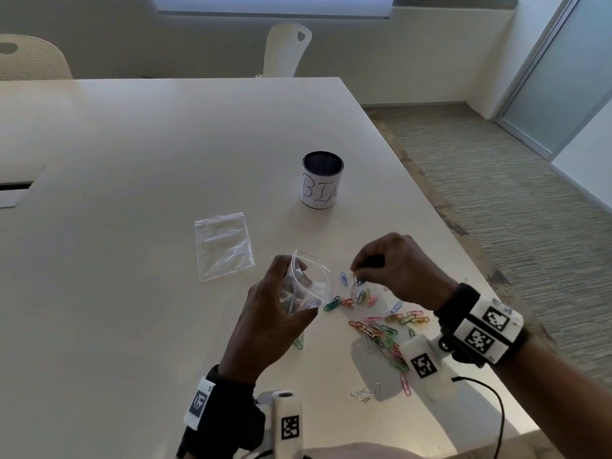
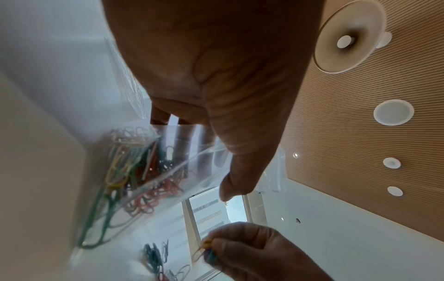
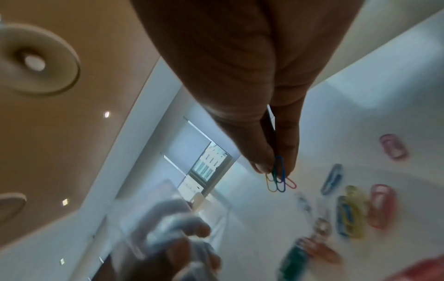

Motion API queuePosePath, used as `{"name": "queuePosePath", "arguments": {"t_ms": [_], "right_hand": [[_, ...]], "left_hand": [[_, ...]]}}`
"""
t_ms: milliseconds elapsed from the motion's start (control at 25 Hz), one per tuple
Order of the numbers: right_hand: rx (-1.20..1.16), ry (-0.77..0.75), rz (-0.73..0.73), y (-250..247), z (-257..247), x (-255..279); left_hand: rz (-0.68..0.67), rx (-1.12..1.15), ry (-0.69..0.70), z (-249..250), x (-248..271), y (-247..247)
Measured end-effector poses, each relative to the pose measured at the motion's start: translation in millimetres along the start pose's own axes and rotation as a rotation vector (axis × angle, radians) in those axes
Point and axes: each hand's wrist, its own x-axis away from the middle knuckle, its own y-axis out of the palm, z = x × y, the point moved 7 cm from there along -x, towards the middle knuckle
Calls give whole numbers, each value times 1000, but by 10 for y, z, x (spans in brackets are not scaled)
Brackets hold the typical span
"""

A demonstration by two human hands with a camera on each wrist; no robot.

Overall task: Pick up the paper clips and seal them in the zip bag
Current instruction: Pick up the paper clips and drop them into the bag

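My left hand [image 1: 275,309] grips a small clear zip bag [image 1: 308,283] above the table, its mouth open toward the right. Several coloured paper clips [image 2: 134,167] lie inside the bag [image 2: 192,152]. My right hand [image 1: 394,266] hovers just right of the bag's mouth and pinches a few paper clips [image 3: 278,176] between thumb and fingertips [image 3: 261,163]. Several loose coloured paper clips [image 1: 381,326] are scattered on the white table [image 1: 132,193] below and in front of my right hand.
A second empty zip bag [image 1: 223,246] lies flat left of the held one. A black mesh cup [image 1: 322,180] with a white label stands behind the clips. The table's right edge [image 1: 430,207] runs close by. Two white chairs [image 1: 288,51] stand beyond the table.
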Motion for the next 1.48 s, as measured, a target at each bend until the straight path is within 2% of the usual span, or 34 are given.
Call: {"name": "queuePosePath", "arguments": {"t_ms": [120, 280, 400, 560, 680, 800, 920, 1040, 1200, 1280, 1360, 1480], "right_hand": [[-218, 13, 54, -227, -236, 77], [-361, -88, 55, -316, -702, 194], [-172, -219, 38, -98, -965, 231], [26, -355, -13, 232, -1049, 223], [92, -401, -40, 297, -1085, 214], [56, -405, -20, 163, -1136, 234], [60, -359, 94, -150, -1022, 227], [141, -204, 117, -367, -616, 190], [396, 64, -178, -187, 100, 210], [441, 144, -311, -54, 316, 291], [427, 156, -373, 81, 382, 356], [383, 120, -340, 292, 339, 338]], "left_hand": [[-1, -1, 4, 5, -2, 4], [-9, -22, 5, 13, -7, 7], [-9, -44, 10, 21, -9, 6], [8, -29, -9, 6, -7, -6], [9, -25, -2, -1, -9, -12], [6, -27, 2, 17, -6, -18], [7, -20, 11, 16, -6, -20], [2, -15, -5, -15, -10, 1], [4, -21, -2, -8, -2, -13], [5, -27, -1, -8, -4, -11], [-1, -22, -7, -12, -7, 0], [-10, -25, -11, -13, -11, 6]]}}
